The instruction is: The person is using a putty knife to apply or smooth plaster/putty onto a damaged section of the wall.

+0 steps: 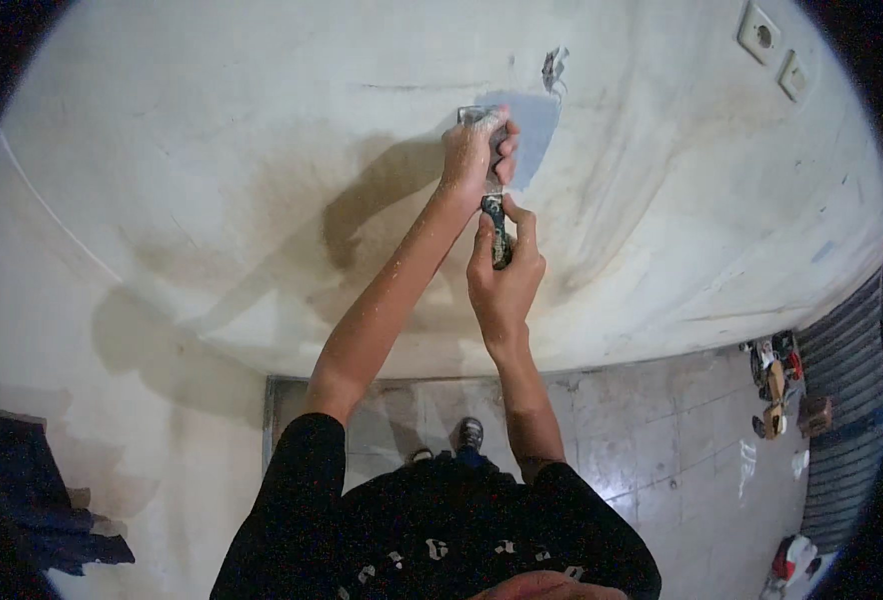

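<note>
Left hand: our left hand (474,158), raised against the wall, fingers curled around a flat, pale-and-grey-smeared thin plate (470,114); its far edge shows above the thumb
Right hand: our right hand (508,288), just below the left, thumb and fingers pinching a mottled dark-and-pale tool handle (501,245)
Tool position: handle tilted slightly, its upper end close under our left hand; we cannot tell whether it joins the plate
Grey patch: one smooth, blue-grey coated area (537,135) on the wall, partly behind our left hand
Wall: off-white, brown-stained plaster surface (262,90), with one ragged-edged damaged spot (556,68) just above the patch
Fittings: one cream square wall socket (762,35), upper right; one smaller cream fitting (794,76) beside it
Floor: grey square tiles (662,440), our dark shoe (471,434) upon them
Right side: ribbed dark-grey shutter (842,400)
</note>
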The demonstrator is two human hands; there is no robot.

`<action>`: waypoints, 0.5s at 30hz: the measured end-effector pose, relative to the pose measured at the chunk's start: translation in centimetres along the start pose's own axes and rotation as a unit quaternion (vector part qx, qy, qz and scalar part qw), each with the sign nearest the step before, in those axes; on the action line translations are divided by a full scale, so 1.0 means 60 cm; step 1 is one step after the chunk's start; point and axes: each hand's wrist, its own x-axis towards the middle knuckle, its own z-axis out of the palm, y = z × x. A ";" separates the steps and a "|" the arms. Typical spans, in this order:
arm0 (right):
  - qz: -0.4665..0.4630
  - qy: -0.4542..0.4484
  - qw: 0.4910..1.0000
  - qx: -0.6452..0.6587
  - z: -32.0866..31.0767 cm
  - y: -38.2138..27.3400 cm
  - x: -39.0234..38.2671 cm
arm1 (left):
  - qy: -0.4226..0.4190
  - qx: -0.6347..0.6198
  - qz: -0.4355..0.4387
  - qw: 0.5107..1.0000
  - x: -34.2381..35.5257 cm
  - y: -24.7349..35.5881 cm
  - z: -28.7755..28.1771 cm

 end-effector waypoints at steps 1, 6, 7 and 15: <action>-0.005 0.004 1.000 0.002 0.001 0.007 0.012 | -0.005 0.002 0.004 1.000 0.010 0.008 0.006; -0.003 -0.002 1.000 -0.005 0.004 0.044 0.006 | 0.005 0.067 0.021 0.997 0.008 -0.002 -0.012; 0.023 -0.007 1.000 -0.001 0.005 0.070 0.001 | 0.021 0.085 -0.021 0.996 0.005 -0.026 -0.025; 0.235 -0.118 0.931 -0.252 -0.221 0.605 -0.618 | 0.091 0.550 -0.318 0.767 -0.484 -0.540 -0.535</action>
